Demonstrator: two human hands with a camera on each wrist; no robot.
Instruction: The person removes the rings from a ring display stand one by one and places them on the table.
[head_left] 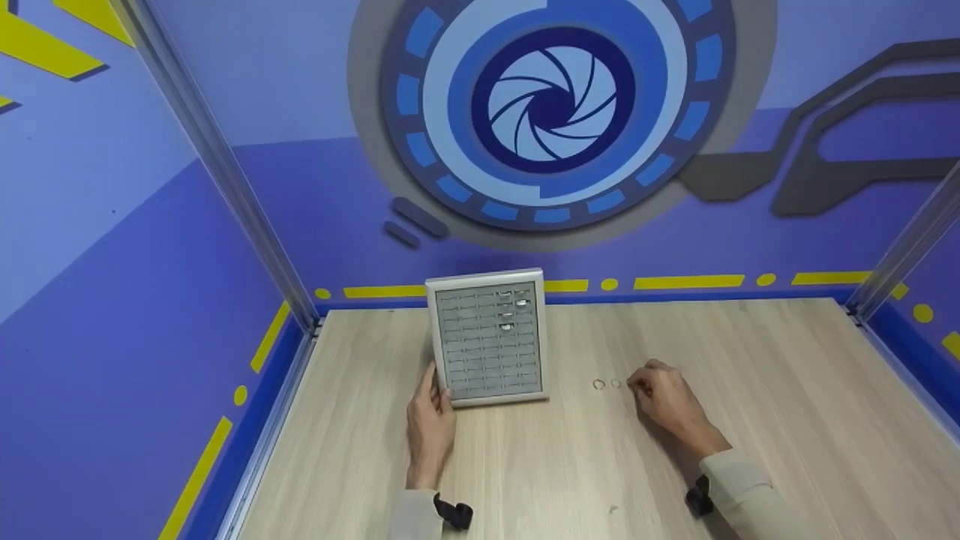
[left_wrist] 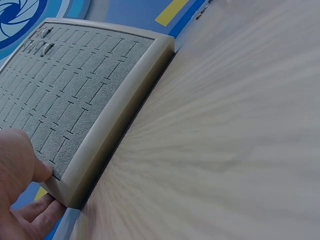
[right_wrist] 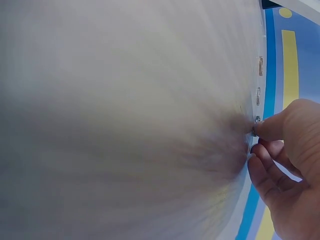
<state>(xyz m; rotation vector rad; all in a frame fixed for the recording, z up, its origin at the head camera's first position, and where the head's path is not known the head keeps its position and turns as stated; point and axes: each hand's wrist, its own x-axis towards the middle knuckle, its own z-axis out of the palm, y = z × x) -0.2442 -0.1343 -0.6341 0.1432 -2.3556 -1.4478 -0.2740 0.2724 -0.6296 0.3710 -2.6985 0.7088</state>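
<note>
A ring display tray [head_left: 491, 360] with a pale frame and grey slotted padding stands tilted on the table. Several rings [head_left: 506, 326] sit in slots near its upper right. My left hand [head_left: 431, 431] grips the tray's lower left corner; in the left wrist view the thumb [left_wrist: 42, 170] lies on the front, with fingers behind the edge. To the tray's right, my right hand [head_left: 671, 401] pinches a small ring [right_wrist: 257, 120] at the tabletop, mostly covered by the fingertips. Beside it lie a gold-coloured ring [head_left: 598, 384] and a silvery ring [head_left: 616, 383].
The light wooden table [head_left: 555, 465] meets a blue printed wall [head_left: 315, 225] behind the tray. Metal posts [head_left: 225, 172] rise at the back corners. A small mark [head_left: 613, 509] shows near the table's front. Each wrist wears a black strap [head_left: 454, 513].
</note>
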